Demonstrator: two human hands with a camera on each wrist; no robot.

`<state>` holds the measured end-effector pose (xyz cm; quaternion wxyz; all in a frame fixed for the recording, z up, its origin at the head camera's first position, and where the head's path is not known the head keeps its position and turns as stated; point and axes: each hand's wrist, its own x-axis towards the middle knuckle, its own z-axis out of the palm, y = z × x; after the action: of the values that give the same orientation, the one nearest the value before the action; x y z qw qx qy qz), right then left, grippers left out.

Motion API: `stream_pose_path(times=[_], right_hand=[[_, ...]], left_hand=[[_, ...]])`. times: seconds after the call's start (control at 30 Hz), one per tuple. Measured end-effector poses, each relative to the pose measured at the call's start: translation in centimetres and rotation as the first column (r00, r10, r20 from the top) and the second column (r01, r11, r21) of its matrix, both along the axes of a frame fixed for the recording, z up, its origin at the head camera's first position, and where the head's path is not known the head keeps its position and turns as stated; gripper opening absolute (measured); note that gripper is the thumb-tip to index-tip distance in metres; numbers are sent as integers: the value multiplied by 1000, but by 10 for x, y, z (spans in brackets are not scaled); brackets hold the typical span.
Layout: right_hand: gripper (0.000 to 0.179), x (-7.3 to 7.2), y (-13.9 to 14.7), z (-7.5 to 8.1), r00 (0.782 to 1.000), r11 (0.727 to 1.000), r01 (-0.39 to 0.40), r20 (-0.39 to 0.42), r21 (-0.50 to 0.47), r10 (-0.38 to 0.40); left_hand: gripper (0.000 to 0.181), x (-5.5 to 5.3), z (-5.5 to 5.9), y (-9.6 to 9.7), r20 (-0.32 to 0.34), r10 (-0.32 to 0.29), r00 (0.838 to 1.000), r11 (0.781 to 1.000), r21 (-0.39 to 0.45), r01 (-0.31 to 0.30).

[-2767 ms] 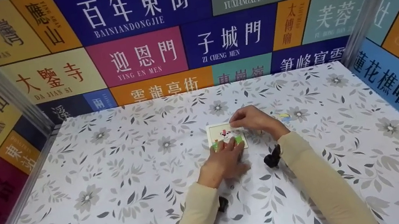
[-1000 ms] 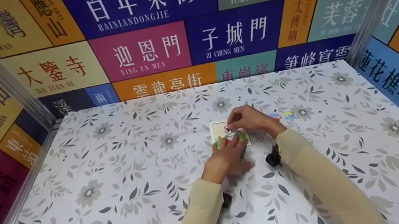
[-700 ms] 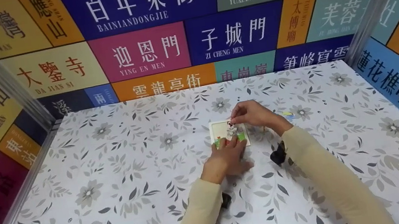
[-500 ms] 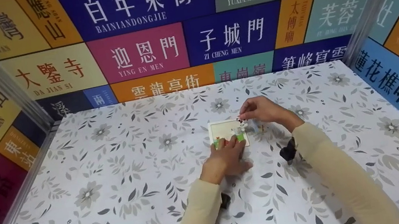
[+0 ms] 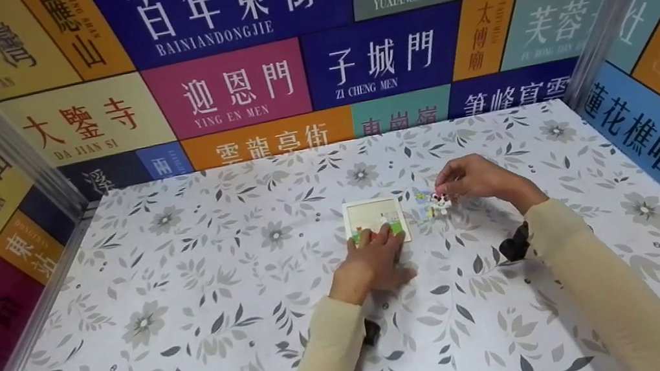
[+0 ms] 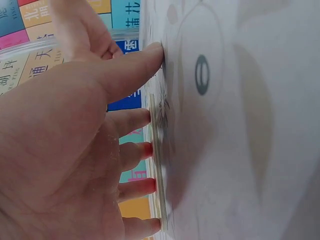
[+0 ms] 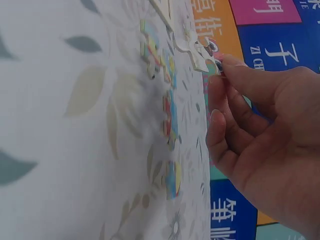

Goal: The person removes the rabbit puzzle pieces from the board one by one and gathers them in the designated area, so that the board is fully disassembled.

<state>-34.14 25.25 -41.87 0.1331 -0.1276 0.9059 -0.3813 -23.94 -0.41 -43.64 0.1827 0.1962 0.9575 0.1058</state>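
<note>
With the right hand [image 5: 479, 176] pinching the white puzzle piece [image 5: 441, 202], lift clear of the loose pieces [image 7: 170, 117] around that grip, while the left hand [image 5: 370, 264] presses the puzzle board [image 5: 365, 213] steady to its left.

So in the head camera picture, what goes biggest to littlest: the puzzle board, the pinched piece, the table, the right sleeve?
1. Table
2. Right sleeve
3. Puzzle board, partly covered by the left hand
4. Pinched piece
</note>
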Motion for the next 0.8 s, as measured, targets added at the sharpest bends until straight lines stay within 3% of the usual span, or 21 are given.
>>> stream_pose_path(times=[0.4,0.8], right_hand=[[23,8,25,-24,999,999,33,-18,42,-32],[19,7,20,-27,998,995,52,-36,83,-50]], left_hand=[[73,0,-2,1,-11,-15,1000,1000,6,15],[73,-1,-1,-1,25,2,1000,1000,2,-2]])
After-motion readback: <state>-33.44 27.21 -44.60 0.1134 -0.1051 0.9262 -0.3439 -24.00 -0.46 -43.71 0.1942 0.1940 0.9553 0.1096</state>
